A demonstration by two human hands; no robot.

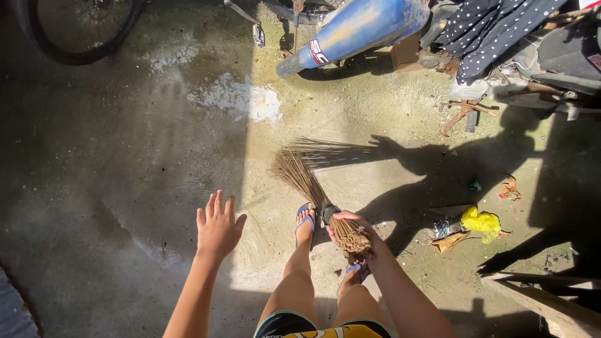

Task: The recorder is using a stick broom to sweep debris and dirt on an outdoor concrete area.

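The right hand wraps its fingers tightly around the bound end of a stick broom. The broom's long axis runs up and leftward away from the hand, its bristles fanned on the concrete floor just ahead of the sandalled foot. The left hand hangs free, well apart from the broom, fingers spread and holding nothing. Yellow litter lies to the right.

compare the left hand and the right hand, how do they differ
The left hand is open with fingers spread and holds nothing; the right hand is closed around the bound end of the stick broom. The left hand hovers over shaded concrete, while the right hand is in sunlight beside the feet. Both are bare and reach forward from the person.
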